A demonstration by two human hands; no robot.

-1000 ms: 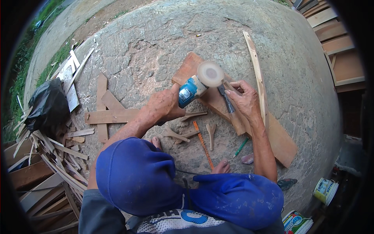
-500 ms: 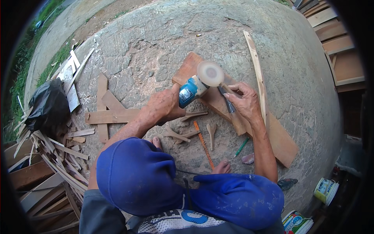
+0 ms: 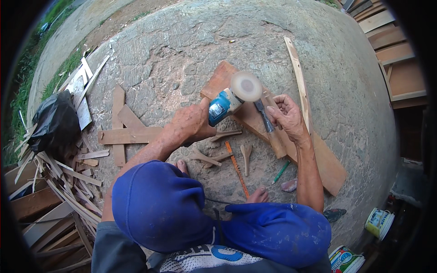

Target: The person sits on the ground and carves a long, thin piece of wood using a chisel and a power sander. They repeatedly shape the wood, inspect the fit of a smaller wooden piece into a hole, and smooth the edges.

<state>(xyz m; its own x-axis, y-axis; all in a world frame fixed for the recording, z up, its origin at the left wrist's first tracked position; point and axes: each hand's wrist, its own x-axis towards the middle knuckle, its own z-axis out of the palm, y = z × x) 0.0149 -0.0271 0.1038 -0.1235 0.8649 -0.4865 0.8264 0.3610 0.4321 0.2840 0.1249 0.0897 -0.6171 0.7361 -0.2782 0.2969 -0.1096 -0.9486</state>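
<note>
My left hand [image 3: 193, 123] is closed around a teal angle grinder [image 3: 221, 107], whose sanding disc [image 3: 246, 85] looks blurred. My right hand [image 3: 287, 116] pinches a small wooden piece [image 3: 267, 98] beside the disc's right edge. Below that, a dark chisel [image 3: 266, 120] with a wooden handle [image 3: 277, 145] lies over a long reddish board [image 3: 330, 170]. Carved forked wooden pieces [image 3: 246, 159], an orange saw blade [image 3: 236, 168], a green pencil [image 3: 281, 172] and a pink stone [image 3: 289, 184] lie on the concrete between my bare feet [image 3: 258, 194] and the board.
Scrap strips [image 3: 73, 191] and a black plastic bag [image 3: 54, 123] pile at left, beside crossed boards [image 3: 141, 135]. A pale strip [image 3: 296, 68] lies right of the reddish board. Wooden panels [image 3: 400, 77] stand at upper right; paint buckets [image 3: 378, 223] sit at lower right.
My right hand has shifted slightly right and down, its thumb now a little farther from the disc. The left hand and grinder stay in place.
</note>
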